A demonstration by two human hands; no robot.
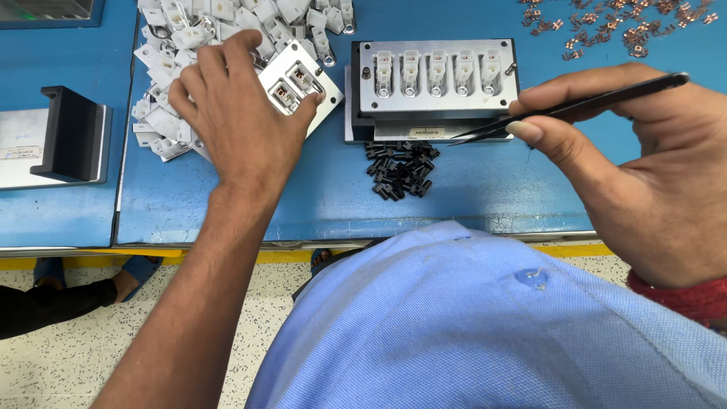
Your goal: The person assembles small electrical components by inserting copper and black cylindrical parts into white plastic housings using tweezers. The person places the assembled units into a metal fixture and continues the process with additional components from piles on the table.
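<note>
Blue counter (485, 189), crowded. Left hand (235, 113) fingers grip small square metal plate (301, 85) over white plastic housing pile (174, 68); slip risks scattering. Right hand (644, 159) fingers pinch black tweezers (575, 110) closed, empty; tips near grey five-slot fixture (435, 79) may knock loose black parts (401, 168).

You have one metal fixture (435, 91) carrying five white housings (437, 72), one small plate (301, 85) with two, and one pair of tweezers (575, 110).

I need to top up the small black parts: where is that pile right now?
In the head view, the pile of small black parts lies on the blue table, centre, just in front of the metal fixture block, below the tips of the tweezers.
</note>
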